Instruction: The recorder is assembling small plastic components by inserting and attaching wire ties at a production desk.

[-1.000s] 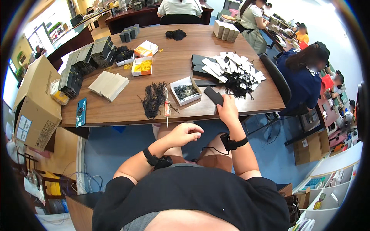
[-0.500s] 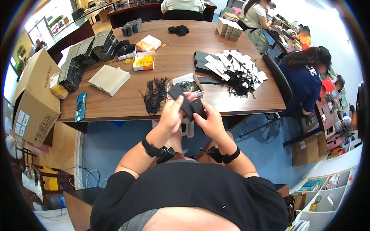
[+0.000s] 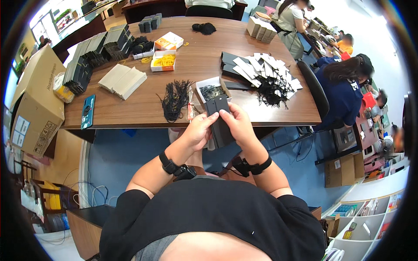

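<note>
Holding the dark cards [image 3: 223,130] between both hands, the person has them in front of the torso at the near edge of the table [image 3: 143,108]. Long axis runs close to 12–6 o'clock, upper ends at 12. From the cards, the left hand [image 3: 198,132] sits at about 8 o'clock and the right hand [image 3: 239,125] at 3; neither is nearer, since both are in contact. Each hand is closed in a pinch, thumb on the upper face, thumb tips near one another; fingers beneath are largely hidden. Card count cannot be determined. The white box [image 3: 213,81] lies just short of 12 o'clock, overlapped in view by the upper ends; contact cannot be confirmed. Black cords [image 3: 175,101] lie at 10 o'clock, white tags [image 3: 257,66] at 2.
</note>
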Demonstrator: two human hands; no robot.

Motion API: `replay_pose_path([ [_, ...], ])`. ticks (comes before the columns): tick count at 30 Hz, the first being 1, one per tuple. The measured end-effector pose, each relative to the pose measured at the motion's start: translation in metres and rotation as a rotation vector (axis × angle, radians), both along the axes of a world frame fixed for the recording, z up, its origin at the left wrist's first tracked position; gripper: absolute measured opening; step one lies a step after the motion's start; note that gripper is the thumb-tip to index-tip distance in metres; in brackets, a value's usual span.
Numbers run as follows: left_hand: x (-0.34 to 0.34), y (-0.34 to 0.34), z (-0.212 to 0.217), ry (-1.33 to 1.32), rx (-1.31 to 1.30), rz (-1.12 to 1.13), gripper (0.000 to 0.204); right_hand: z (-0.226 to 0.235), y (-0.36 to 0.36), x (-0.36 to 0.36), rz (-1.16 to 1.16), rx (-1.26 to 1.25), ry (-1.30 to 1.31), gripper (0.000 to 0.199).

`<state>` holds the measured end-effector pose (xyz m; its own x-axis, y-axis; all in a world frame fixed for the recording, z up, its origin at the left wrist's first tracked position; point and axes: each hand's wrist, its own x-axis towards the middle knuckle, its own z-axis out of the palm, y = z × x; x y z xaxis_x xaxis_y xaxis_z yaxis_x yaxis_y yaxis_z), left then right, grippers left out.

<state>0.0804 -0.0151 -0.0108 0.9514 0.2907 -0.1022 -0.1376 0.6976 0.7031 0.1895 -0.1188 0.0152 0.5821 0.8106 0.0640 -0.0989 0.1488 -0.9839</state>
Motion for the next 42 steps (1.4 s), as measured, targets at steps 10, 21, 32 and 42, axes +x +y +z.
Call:
replay_pose_path([
  [10, -0.004, -0.002, 0.018, -0.035, 0.03, 0.115, 0.028, 0.001, -0.008, -0.008, -0.008, 0.127, 0.466, 0.02],
  [21, -0.015, -0.004, 0.002, 0.046, 0.036, 0.158, 0.044, -0.023, -0.016, -0.024, -0.121, 0.133, -0.118, 0.03],
  [32, -0.011, -0.011, 0.007, -0.071, 0.271, 0.265, 0.038, -0.034, -0.006, -0.031, -0.098, 0.097, -0.125, 0.02],
  [42, -0.018, -0.004, 0.002, -0.105, 0.194, 0.308, 0.03, -0.026, -0.011, -0.017, 0.138, 0.069, 0.6, 0.021],
])
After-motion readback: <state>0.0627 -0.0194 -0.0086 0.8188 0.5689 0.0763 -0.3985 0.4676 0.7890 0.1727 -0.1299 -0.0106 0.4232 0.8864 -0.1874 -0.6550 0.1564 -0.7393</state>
